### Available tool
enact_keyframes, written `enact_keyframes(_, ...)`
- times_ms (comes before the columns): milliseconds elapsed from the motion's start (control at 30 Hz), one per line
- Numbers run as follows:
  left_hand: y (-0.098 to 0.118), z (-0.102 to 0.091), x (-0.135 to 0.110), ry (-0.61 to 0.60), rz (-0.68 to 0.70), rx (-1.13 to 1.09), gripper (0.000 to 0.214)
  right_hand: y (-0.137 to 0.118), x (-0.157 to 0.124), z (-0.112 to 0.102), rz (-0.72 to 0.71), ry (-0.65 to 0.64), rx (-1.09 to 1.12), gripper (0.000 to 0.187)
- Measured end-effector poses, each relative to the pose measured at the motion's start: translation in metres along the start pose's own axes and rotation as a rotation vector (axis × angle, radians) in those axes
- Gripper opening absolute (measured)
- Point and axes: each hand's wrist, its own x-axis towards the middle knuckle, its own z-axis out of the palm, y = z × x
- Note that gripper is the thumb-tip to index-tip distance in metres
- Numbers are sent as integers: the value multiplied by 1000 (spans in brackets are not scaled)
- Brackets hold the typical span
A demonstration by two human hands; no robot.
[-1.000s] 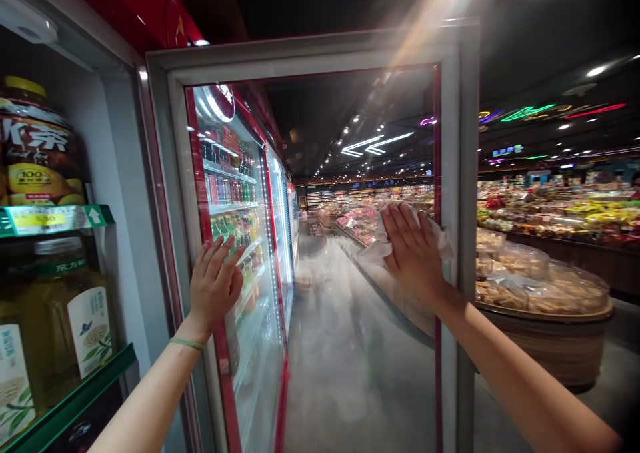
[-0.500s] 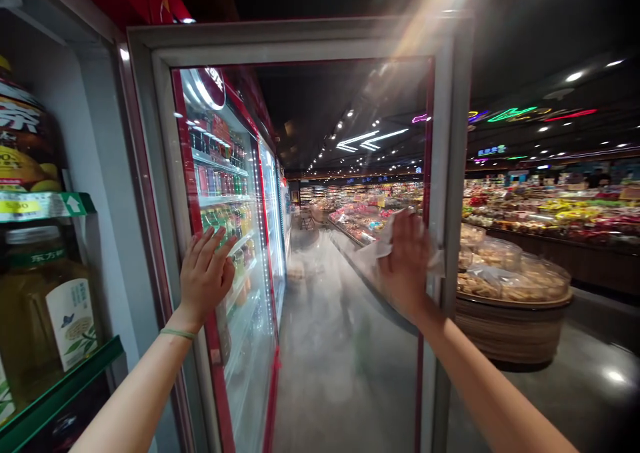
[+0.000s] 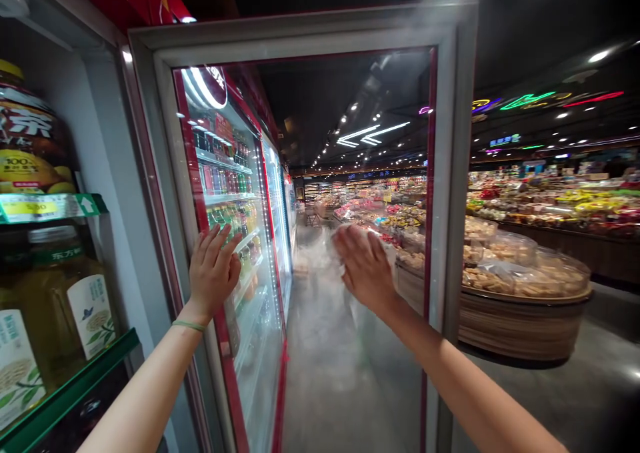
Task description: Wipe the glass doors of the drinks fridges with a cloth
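Note:
An open cooler door with a grey frame [image 3: 447, 193] and a clear glass pane [image 3: 320, 373] stands in front of me. My left hand [image 3: 214, 266] rests against the left part of the pane beside the frame, its fingers extended and holding nothing. Near the middle of the glass, my right hand [image 3: 364, 266] presses a thin white cloth [image 3: 389, 253] flat under its palm. Most of this cloth is hidden behind the hand, and its edges are blurred. Whitish smears show on the glass around and below it.
At left, bottled drinks [image 3: 75, 299] stand on the open cooler's shelves, with a green price rail [image 3: 55, 206]. Through the pane, more lit coolers [image 3: 240, 239] line the aisle. A round wooden display stand [image 3: 525, 319] with packaged food is beyond the door at right.
My right hand has moved left across the glass with the cloth, from near the right frame to the middle. My left hand stays in place. The view has shifted slightly.

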Motion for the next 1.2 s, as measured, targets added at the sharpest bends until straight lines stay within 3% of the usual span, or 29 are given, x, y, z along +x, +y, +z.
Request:
enact_keyframes(67, 1, 0, 0, -2, -2, -8, 65, -9, 7, 1, 117, 36, -3, 80)
enact_keyframes(200, 1, -1, 1, -11, -14, -11, 62, -27, 20, 6, -233, 37, 48, 72)
enact_keyframes(233, 1, -1, 1, -11, -13, -7, 61, -31, 23, 7, -248, 42, 48, 70)
enact_keyframes(333, 2, -1, 1, -6, 3, 10, 59, -38, 33, 9, -52, 83, 17, 69)
enact_keyframes(367, 2, -1, 1, -3, 7, 15, 58, -40, 36, 11, -49, 98, 20, 68)
enact_keyframes(500, 1, -1, 0, -14, -4, 16, 56, -47, 48, 16, -322, 62, 107, 68)
enact_keyframes(667, 4, 0, -3, -23, -26, 25, 55, -51, 68, 17, -157, 72, 148, 73)
enact_keyframes(767, 8, 1, -5, -33, -70, 34, 54, -53, 77, 15, -340, 46, 159, 70)
enact_keyframes(833, 11, 1, -9, -25, -109, 35, 53, -53, 84, 14, -375, 32, 153, 68)
enact_keyframes(967, 16, -2, -30, 0, -166, 28, 54, -50, 101, 15, -293, 75, 141, 72)
enact_keyframes(1100, 23, -7, -64, -56, -144, 9, 61, -50, 121, 16, -511, -28, 209, 73)
enact_keyframes(1200, 32, -8, -91, -58, -155, 14, 65, -51, 138, 16, -402, -38, 223, 67)
